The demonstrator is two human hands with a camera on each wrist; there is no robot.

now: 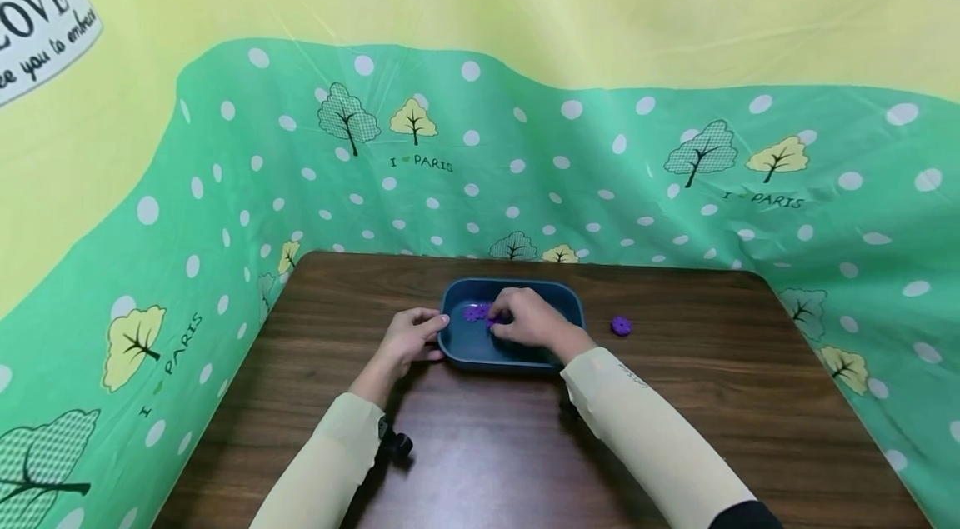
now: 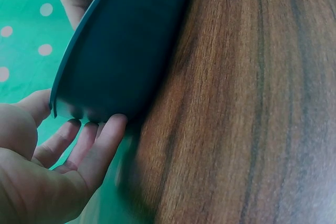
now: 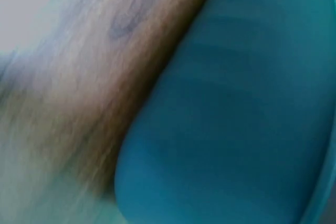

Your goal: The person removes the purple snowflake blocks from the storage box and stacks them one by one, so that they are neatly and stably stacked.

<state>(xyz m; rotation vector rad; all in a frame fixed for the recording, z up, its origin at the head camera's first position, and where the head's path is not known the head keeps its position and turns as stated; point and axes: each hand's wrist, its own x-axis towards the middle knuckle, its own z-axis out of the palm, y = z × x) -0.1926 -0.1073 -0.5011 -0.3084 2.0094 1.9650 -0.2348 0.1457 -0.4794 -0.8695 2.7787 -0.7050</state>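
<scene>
A dark blue plastic tray (image 1: 472, 351) with rounded corners rests on the table. My left hand (image 1: 411, 336) holds its left end, thumb at the rim and fingers against the outside wall; the left wrist view shows this hand (image 2: 63, 166) close up at the tray wall (image 2: 121, 51). Inside the tray, my right hand (image 1: 528, 316) reaches down with thumb and index finger bent around a small purple piece. More purple notched discs (image 1: 472, 313) lie just left of those fingertips. Only the tray's outer side (image 3: 220, 119) fills the right wrist view, blurred, with the hand out of sight.
One purple notched disc (image 1: 620, 326) lies on the brown wooden table (image 1: 697, 371) right of the tray. A green and yellow printed cloth (image 1: 510, 129) hangs behind and along the table's sides. A small black object (image 1: 397, 444) is at the left wrist.
</scene>
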